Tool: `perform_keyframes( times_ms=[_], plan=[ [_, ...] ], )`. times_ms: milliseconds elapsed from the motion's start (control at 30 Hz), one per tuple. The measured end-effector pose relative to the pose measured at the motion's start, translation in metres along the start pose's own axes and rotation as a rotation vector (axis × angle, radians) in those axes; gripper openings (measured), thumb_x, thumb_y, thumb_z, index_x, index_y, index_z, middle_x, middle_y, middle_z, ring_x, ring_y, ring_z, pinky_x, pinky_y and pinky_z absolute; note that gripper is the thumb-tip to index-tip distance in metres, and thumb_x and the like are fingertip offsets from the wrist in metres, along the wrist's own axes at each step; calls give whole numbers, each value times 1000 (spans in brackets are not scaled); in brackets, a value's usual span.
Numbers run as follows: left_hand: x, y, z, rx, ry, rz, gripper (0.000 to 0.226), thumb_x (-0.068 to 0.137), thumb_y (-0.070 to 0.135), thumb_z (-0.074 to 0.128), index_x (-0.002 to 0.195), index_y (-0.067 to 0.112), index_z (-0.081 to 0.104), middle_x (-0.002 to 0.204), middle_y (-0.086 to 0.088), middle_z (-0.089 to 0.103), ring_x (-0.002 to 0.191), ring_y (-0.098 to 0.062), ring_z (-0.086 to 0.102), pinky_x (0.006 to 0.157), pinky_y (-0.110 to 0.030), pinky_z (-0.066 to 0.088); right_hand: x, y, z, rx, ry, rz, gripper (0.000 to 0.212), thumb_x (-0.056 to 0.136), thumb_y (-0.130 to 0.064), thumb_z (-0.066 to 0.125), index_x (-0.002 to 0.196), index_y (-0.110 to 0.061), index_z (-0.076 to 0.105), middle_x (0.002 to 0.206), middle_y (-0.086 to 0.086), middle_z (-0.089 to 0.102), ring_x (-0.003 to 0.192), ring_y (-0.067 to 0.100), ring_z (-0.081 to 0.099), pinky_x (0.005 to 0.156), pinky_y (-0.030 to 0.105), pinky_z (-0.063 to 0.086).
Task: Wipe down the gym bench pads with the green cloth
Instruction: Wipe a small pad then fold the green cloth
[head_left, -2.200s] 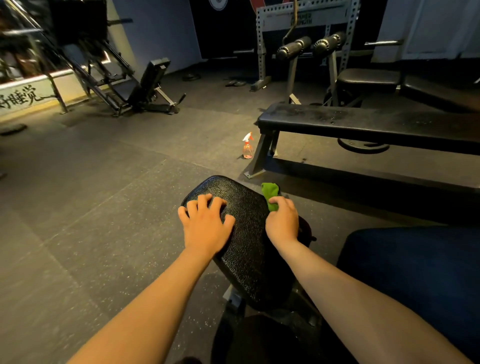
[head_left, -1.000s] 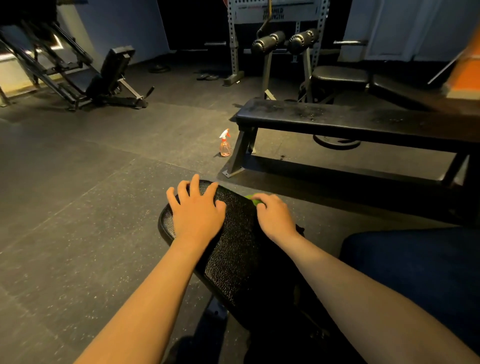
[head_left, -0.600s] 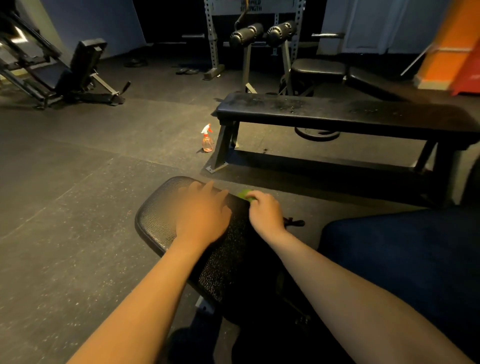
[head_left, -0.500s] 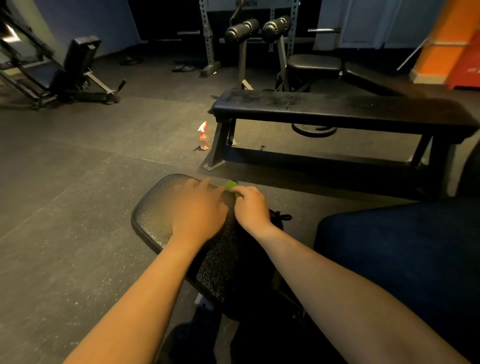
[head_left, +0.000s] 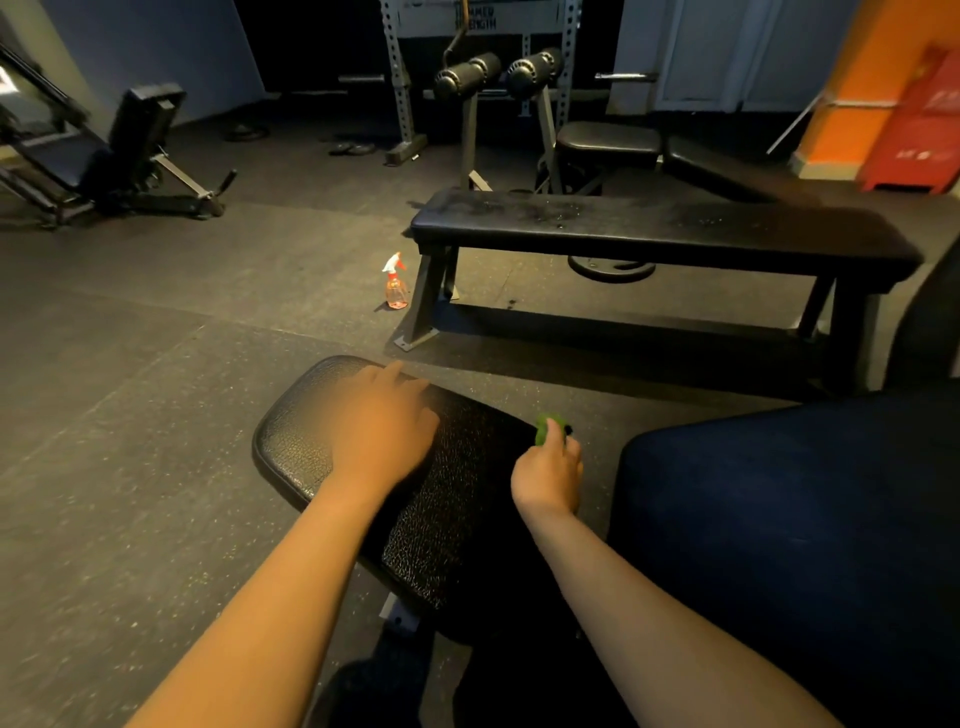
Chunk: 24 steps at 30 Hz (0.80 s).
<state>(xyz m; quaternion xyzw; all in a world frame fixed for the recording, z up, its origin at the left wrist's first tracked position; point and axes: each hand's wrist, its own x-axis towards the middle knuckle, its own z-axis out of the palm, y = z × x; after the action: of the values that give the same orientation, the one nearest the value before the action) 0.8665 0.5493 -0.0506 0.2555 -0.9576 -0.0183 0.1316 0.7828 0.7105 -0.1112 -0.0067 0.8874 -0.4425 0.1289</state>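
You're in a dim gym with a dark speckled rubber floor. Across from you stands a long flat bench, and a small orange spray bottle sits upright on the floor just beside its near left leg. Behind the bench, two padded rollers stick up on a stand.

Right below you is a black textured pad, with a dark blue pad to its right. Your left hand lies palm down on the far part of the black pad, fingers stretched forward and holding nothing; it is blurred, so finer detail is lost. Your right hand is at the black pad's right edge, fingers curled round the green cloth. Only a bunched bit of cloth pokes out past the fingers, and you can't tell whether it touches the pad.
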Motion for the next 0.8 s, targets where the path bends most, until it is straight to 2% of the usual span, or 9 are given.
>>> perform_keyframes(
  times_ms=[67,167,333,467,567,700,800],
  plan=[
    [0,-9,-8,-63,30,-50,46,96,42,53,139,28,59,157,-6,40,145,-29,29,118,-46,21,2,-14,-3,12,-25,-93,47,100,-11,41,145,-26,42,149,3,37,136,22,36,111,40,35],
    [-5,-26,-17,-28,96,-161,54,93,41,55,144,24,52,156,-5,42,142,-30,32,115,-48,24,-1,-45,10,22,-87,-300,46,99,-4,41,140,-22,52,143,2,47,133,20,41,113,39,36],
    [-13,-47,-26,-70,72,-258,69,91,48,54,153,22,37,156,-4,40,139,-32,33,114,-47,31,-4,-98,47,-4,-138,-437,47,95,-3,40,133,-22,60,139,3,55,129,23,48,109,36,40],
    [-20,-57,-30,-94,48,-335,76,91,56,53,154,18,33,154,-4,42,137,-34,34,109,-46,35,-10,-128,65,44,-284,-622,47,95,-3,42,133,-22,62,145,0,52,137,19,43,113,30,30],
    [-22,-61,-34,-114,11,-423,82,90,63,52,156,20,29,153,-7,43,136,-36,35,108,-46,34,-8,-124,60,80,-378,-734,46,99,-3,43,138,-21,58,150,1,48,142,17,37,121,34,24],
    [-27,-70,-36,-259,-52,-544,87,87,70,54,156,23,29,150,-11,45,138,-40,35,109,-49,35,4,-86,44,35,-229,-630,51,95,1,43,141,-19,54,148,3,50,138,21,42,115,28,26],
    [-31,-76,-35,-376,-44,-578,84,81,76,52,146,23,43,140,-10,55,130,-38,45,107,-46,35,-3,-84,48,19,-153,-587,52,95,2,42,141,-17,54,147,3,50,137,21,43,114,31,29]
  ],
)
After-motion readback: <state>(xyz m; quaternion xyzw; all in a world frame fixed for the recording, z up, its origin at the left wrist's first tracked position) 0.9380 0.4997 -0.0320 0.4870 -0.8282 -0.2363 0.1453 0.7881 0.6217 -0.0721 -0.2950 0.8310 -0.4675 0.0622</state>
